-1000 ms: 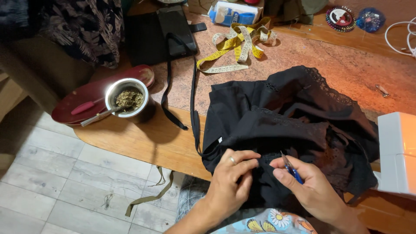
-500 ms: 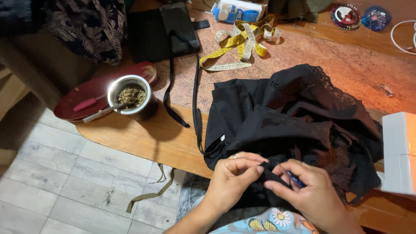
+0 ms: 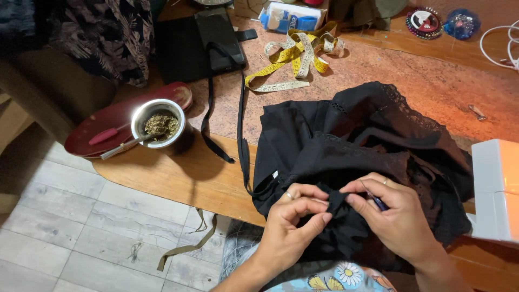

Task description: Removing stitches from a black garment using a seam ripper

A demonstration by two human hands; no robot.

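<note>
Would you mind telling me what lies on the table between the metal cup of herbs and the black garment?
In the head view, a black strap lies on the table between the metal cup and the black garment; otherwise bare wood.

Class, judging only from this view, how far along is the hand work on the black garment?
Done: no finished stitching can be told. In hand: the left hand pinches a fold of the black garment, while the right hand holds a small blue-handled tool at it. Left: most of the garment lies bunched on the wooden table; the yellow tape measure lies aside.
</note>
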